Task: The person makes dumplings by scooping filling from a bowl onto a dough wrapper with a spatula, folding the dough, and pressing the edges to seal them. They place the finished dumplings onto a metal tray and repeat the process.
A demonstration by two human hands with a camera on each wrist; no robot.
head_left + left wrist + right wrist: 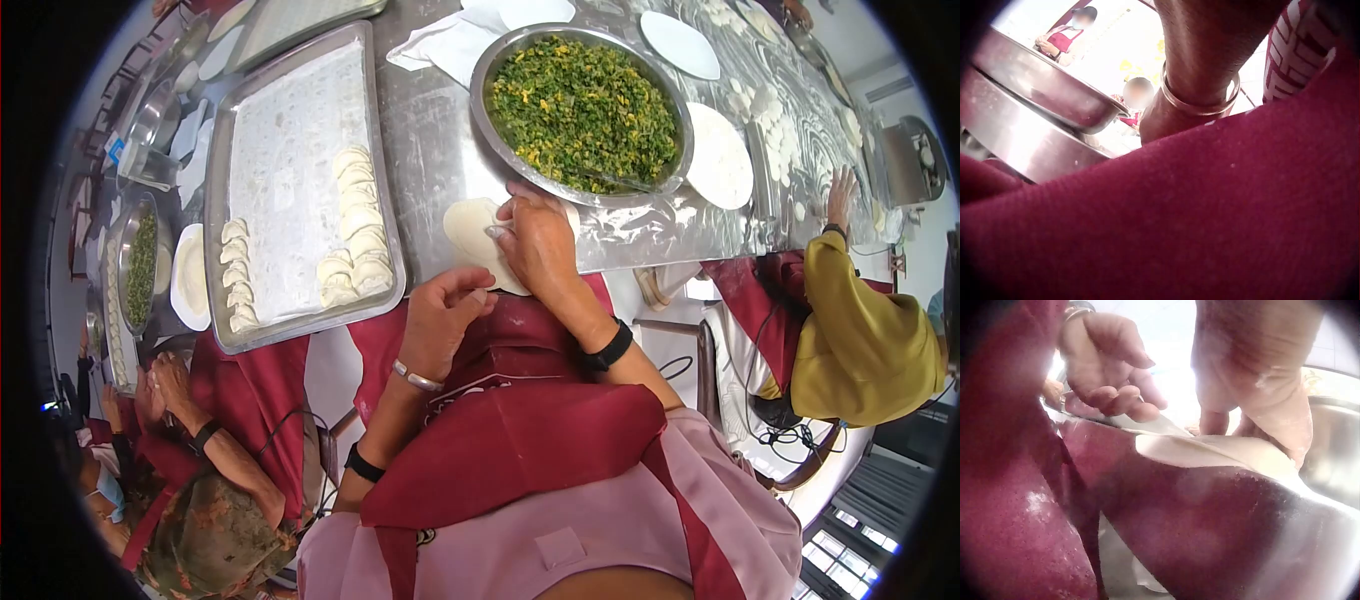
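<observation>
A steel table [430,190] seen from above, with people seated around it. At the far left, a neighbour's hands [160,390] rest near a small bowl of greens [140,265]. Next, a long metal tray [290,130] holds two short rows of folded dumplings [355,225].

In the middle, at the table's near edge, lies a round dough wrapper [470,235], hanging partly over the edge above a red apron [520,440]. The left hand [440,315] hovers just beside the wrapper's near edge, fingers loosely curled and holding nothing. From the right wrist view this hand [1110,369] hangs above the wrapper [1210,450] without touching it. The right hand [535,240] lies on the wrapper, fingers bent down and pressing on the dough; whether they pinch it cannot be told.

Just behind the wrapper stands a large steel bowl [500,60] of chopped green filling [580,110]. Right of it sits a stack of wrappers [720,155]. At the far right, a person in a yellow sleeve [860,330] reaches onto the table.
</observation>
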